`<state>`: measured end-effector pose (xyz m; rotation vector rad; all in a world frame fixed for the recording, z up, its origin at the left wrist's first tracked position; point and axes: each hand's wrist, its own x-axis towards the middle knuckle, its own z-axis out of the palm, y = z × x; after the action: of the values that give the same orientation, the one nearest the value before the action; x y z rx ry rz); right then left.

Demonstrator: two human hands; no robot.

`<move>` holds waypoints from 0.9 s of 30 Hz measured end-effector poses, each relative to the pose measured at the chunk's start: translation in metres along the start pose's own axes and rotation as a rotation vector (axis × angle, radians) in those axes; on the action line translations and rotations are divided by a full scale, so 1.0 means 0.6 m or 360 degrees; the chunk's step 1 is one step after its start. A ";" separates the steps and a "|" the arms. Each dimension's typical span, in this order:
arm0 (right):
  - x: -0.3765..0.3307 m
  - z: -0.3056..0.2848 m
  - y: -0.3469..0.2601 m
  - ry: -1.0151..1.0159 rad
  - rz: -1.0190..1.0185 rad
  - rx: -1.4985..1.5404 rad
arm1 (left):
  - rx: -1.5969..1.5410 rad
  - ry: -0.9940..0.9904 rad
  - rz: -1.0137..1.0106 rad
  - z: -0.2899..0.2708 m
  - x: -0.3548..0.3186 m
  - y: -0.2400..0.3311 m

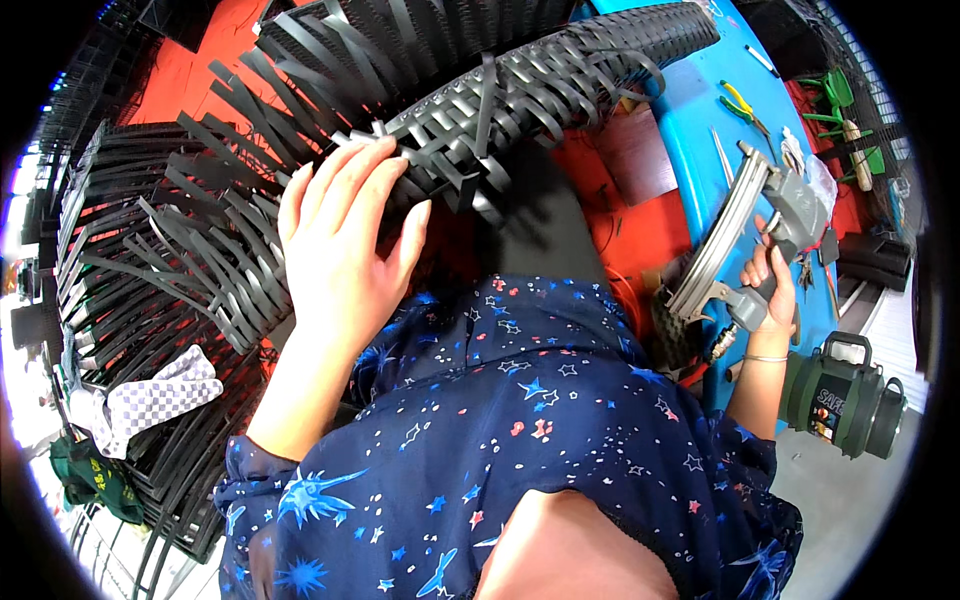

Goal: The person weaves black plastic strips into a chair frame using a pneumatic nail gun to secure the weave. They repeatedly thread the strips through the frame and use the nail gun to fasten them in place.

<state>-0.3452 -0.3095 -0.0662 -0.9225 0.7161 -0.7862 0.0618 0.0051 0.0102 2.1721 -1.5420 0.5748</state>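
Observation:
A long woven piece of flat black plastic strips [560,75] lies across my lap toward the upper right, with loose strip ends sticking out. My left hand [345,230] rests on its near left end, fingers stretched out and thumb apart. What is beneath the palm is hidden. Over at the right, my right hand [772,285] is wrapped round the handle of a grey air staple gun [798,208] with a long silver magazine. The gun is held over the blue table's edge, well apart from the weave. A hose fitting [722,342] shows at its lower end.
On the blue table [690,115] lie yellow-handled pliers [738,102], a white pen-like stick [762,60] and a pointed tool [722,155]. A dark green cylinder with a handle [830,395] stands at right. Loose black strips [215,270] and a checkered cloth [165,393] are at left.

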 end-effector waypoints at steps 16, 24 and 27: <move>0.004 0.040 0.037 -0.0111 0.0091 -0.0181 | 0.0045 0.0011 -0.0127 0.007 0.010 0.006; 0.001 0.080 0.043 -0.0060 0.0067 -0.0204 | -0.0108 -0.0035 -0.0066 0.010 0.004 0.008; 0.004 0.073 0.049 -0.0081 0.0080 -0.0199 | -0.0093 0.0059 -0.0043 0.008 0.000 0.006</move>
<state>-0.3003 -0.2824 -0.0742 -1.0300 0.7472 -0.6773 0.0589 0.0015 0.0066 2.1239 -1.4891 0.5512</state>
